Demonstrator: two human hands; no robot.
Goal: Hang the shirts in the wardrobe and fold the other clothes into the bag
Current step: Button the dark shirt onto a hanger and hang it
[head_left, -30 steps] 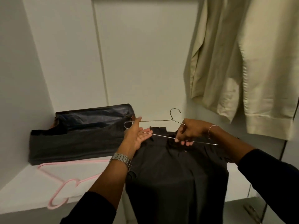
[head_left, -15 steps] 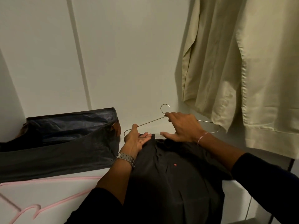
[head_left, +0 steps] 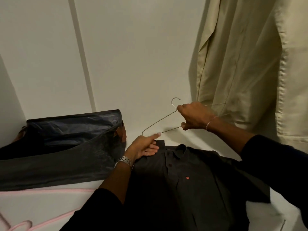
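One cream shirt (head_left: 250,64) already hangs in the wardrobe, and a dark shirt (head_left: 191,177) lies collar-up on the shelf beside the bag (head_left: 58,147). The right hand (head_left: 195,116) grips a wire hanger (head_left: 160,121) just above the collar while the left hand (head_left: 145,147) pinches the collar's edge; the step looks like hangering, so next the hanger's near end must slip into the neck opening.

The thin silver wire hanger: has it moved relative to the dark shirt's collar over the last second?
Yes. The thin silver wire hanger has lifted up off the dark shirt's collar, toward the back wall, held by the right hand.
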